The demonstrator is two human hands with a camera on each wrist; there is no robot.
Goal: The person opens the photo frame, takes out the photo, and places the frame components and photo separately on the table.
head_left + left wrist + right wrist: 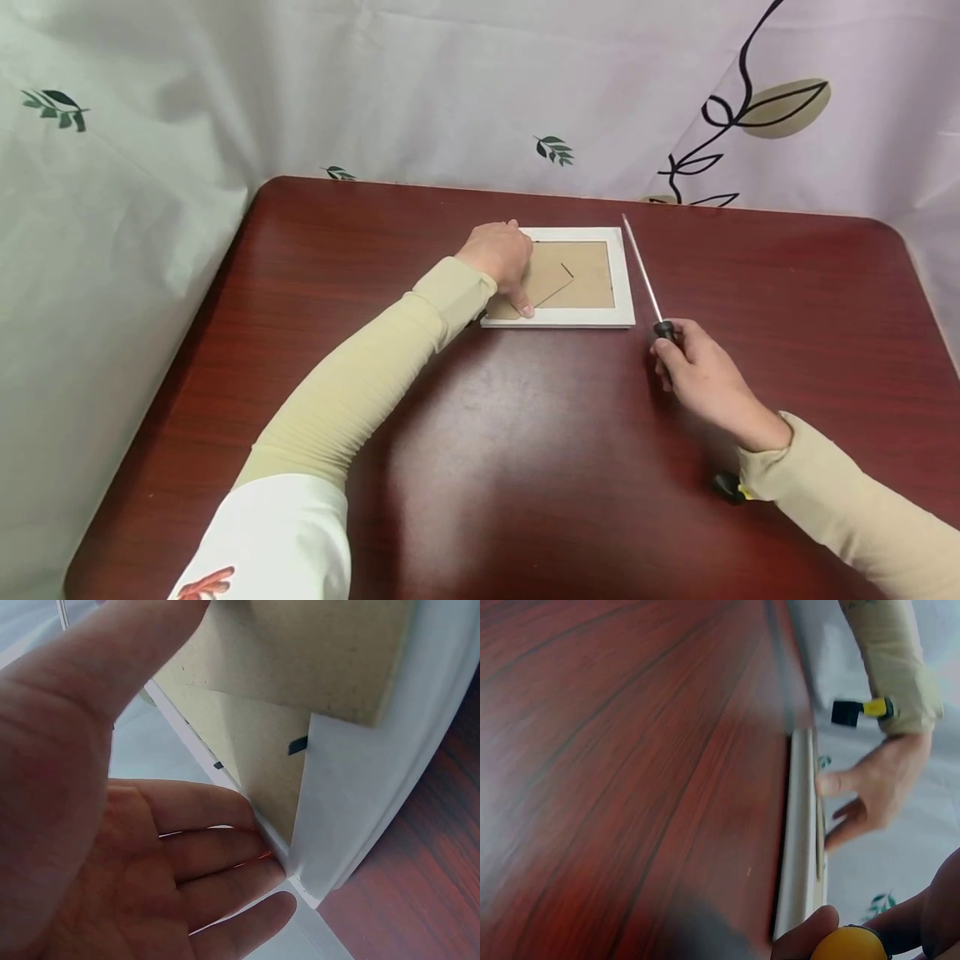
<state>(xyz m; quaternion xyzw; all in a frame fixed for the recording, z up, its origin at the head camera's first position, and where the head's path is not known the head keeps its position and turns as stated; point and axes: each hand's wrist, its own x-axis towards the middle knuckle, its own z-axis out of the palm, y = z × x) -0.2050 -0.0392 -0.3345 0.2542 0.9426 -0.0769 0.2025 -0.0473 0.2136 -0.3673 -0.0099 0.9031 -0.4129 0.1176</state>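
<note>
A white picture frame (624,292) lies back side up on the table, its tan backing board (592,254) showing. A tan flap (300,652) lies skewed over the board and one border; a small dark tab (298,745) sticks out near it. My left hand (501,260) spans the frame's left end, thumb over the flap, nearly straight fingers (225,859) at the far edge. To the right of the frame, my right hand (701,371) grips a screwdriver (645,275) by its black handle, shaft pointing away. The handle's yellow end (849,945) shows in the right wrist view.
The dark red wooden table (480,467) has rounded far corners. Behind it hangs a pale curtain (450,92) with a leaf print. A small black and yellow device (859,711) sits at the left wrist.
</note>
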